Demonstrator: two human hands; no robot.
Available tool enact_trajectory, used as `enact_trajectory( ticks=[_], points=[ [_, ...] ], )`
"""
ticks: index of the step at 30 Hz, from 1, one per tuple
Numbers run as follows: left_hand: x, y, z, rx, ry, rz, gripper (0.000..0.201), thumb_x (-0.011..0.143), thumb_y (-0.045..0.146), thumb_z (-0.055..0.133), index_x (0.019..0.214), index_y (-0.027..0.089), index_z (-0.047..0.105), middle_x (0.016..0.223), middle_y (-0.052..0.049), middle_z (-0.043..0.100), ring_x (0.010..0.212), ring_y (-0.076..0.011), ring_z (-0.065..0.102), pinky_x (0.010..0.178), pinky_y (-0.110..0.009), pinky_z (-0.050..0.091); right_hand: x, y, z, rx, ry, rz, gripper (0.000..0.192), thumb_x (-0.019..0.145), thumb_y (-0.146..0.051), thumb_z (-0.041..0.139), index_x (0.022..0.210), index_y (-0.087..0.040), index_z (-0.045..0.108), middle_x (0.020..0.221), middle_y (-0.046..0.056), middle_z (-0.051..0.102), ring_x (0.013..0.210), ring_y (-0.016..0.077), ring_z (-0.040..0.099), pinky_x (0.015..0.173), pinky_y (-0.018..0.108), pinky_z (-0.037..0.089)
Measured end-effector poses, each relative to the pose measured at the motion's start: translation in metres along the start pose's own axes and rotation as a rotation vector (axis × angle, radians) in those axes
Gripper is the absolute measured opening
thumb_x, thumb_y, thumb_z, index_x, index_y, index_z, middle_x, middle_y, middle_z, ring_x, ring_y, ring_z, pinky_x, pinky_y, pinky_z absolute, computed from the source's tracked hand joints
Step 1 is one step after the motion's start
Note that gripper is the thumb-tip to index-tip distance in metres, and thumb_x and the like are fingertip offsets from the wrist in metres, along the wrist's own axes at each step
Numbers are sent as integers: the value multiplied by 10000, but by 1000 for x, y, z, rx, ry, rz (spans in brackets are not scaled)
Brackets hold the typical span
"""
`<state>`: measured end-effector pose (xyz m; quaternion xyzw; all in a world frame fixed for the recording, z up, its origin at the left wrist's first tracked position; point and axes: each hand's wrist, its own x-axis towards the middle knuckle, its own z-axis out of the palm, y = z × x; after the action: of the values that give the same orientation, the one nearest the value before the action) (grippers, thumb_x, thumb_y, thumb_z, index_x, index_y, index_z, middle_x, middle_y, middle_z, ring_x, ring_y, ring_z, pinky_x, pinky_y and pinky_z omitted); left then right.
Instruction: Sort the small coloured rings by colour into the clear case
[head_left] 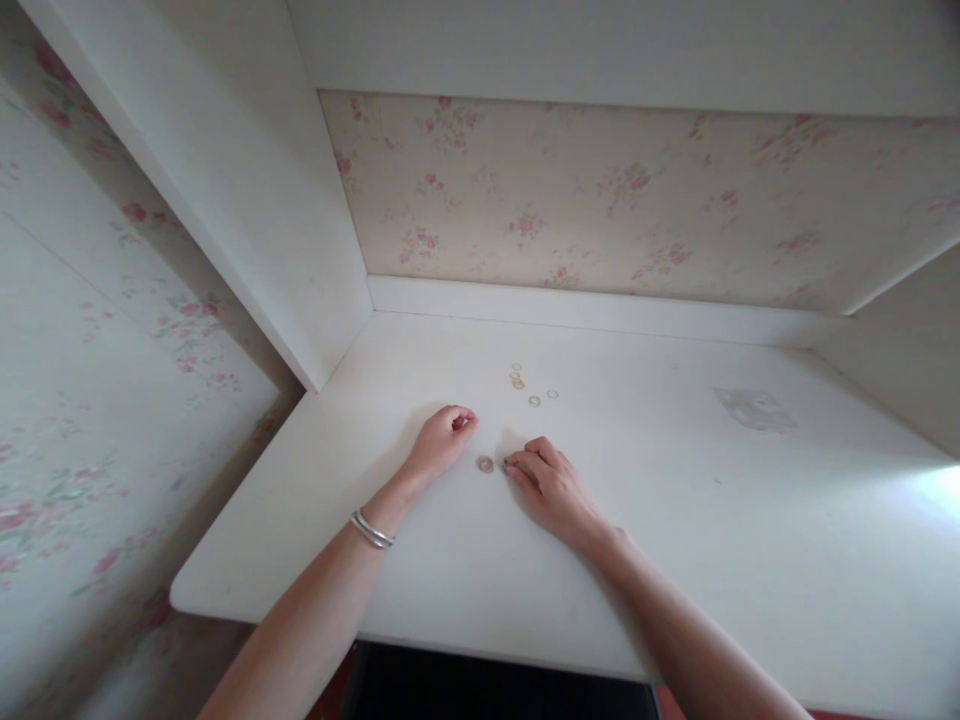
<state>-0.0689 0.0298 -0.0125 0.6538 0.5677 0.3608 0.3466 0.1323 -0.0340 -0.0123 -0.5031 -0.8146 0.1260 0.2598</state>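
Head view: right hand (551,487) fingertips by ring (486,464), left hand (442,437) curled

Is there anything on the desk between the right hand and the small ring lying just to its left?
Nothing visible. The ring lies on bare desk beside the right hand fingertips; the left hand rests apart.

Both forearms reach forward. The left hand (442,438) is curled into a loose fist. The right hand (551,485) lies palm down just beside it, fingers bent.
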Motion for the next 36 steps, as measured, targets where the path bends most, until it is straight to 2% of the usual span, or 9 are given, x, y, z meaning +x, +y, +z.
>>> enact_trajectory(
  ticks=[4,15,28,32,36],
  points=[
    [0,1,0,4,6,2,223,799,338,514,863,177,655,769,-23,646,706,-150,572,651,-245,430,-1,-1,0,-16,8,-16,227,902,-304,442,1007,-216,622,953,72,543,847,173,542,791,331,445],
    [1,-2,0,-7,-18,8,228,797,341,522,873,169,652,796,-32,655,732,-155,581,678,-251,439,0,-3,0,-79,-8,-37,239,918,-302,430,926,-225,656,916,55,556,815,149,534,780,302,398],
    [1,-5,0,17,-28,27,228,811,351,514,885,181,646,837,-34,670,759,-158,599,701,-257,446,-2,-2,1,-70,-1,-53,238,913,-311,437,960,-219,652,935,66,552,823,157,535,787,314,401],
    [1,-4,-1,24,-27,31,225,815,348,511,883,181,645,834,-33,669,757,-158,599,701,-260,442,-3,-2,0,-24,38,-30,235,904,-329,452,959,-225,656,928,66,554,819,160,535,781,317,421],
    [1,-5,0,17,-25,32,223,815,350,514,888,186,646,849,-28,669,767,-156,599,710,-257,440,-4,-2,-1,92,130,52,249,904,-352,445,915,-225,659,885,61,572,797,159,551,760,304,444]
  ],
)
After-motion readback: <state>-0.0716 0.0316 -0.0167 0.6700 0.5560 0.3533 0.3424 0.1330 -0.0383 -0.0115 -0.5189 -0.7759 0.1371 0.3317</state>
